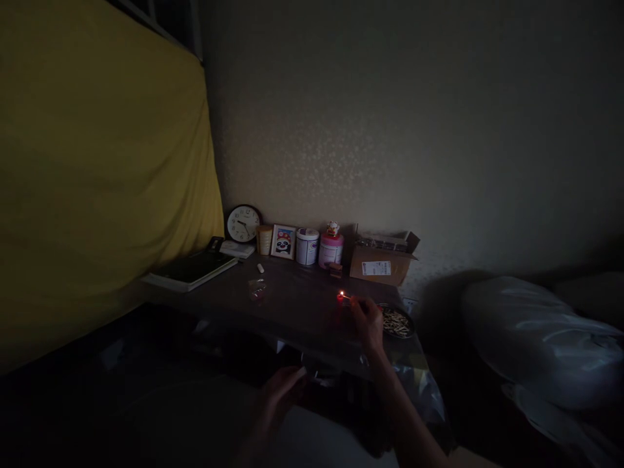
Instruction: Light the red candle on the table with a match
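Note:
My right hand (368, 320) is closed in a pinch on a thin matchstick (346, 296) above the right part of the dark table. A small flame glows at the match's far end, beside a small red thing (340, 298) that may be a candle; its shape is hard to make out. Just right of this hand lies a round dish of matchsticks (396, 322), partly covered by the hand. Lower down, in front of the table edge, my left hand (285, 387) is held in shadow with its fingers loosely stretched out; nothing shows in it.
Along the wall stand a clock (244, 223), a framed panda picture (283, 242), a white tin (307, 247), a pink tin (331, 251) topped by a cat figurine (333, 228), and a cardboard box (377, 265). Books (192, 272) lie left; a small clear packet (257, 290) lies mid-table.

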`<state>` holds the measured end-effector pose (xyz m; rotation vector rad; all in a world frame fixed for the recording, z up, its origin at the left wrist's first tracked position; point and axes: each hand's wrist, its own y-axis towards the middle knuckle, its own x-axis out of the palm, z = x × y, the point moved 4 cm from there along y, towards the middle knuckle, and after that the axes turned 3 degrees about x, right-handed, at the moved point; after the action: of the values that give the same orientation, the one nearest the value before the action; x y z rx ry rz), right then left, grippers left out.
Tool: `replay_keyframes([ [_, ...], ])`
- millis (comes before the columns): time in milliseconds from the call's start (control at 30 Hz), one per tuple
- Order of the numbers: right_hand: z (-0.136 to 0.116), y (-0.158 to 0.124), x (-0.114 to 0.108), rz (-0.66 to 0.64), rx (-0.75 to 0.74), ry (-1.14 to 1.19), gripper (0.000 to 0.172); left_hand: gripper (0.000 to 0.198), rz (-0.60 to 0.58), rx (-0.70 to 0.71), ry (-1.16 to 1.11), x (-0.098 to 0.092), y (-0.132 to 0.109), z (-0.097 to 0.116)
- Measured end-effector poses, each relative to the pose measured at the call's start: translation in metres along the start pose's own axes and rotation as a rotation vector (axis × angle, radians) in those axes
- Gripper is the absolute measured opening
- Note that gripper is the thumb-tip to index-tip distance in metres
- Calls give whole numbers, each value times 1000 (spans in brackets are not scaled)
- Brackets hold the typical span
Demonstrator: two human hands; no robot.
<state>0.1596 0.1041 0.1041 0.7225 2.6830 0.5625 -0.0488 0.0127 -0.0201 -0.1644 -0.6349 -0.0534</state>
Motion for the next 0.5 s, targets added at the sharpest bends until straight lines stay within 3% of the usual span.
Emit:
replay_keyframes([
  [333, -3, 0, 0, -4, -3, 18, 28, 28, -16, 10, -8, 1, 0, 1],
  [500, -4, -1, 0, 3, 13, 59, 26, 29, 41, -21, -10, -2, 4, -3],
])
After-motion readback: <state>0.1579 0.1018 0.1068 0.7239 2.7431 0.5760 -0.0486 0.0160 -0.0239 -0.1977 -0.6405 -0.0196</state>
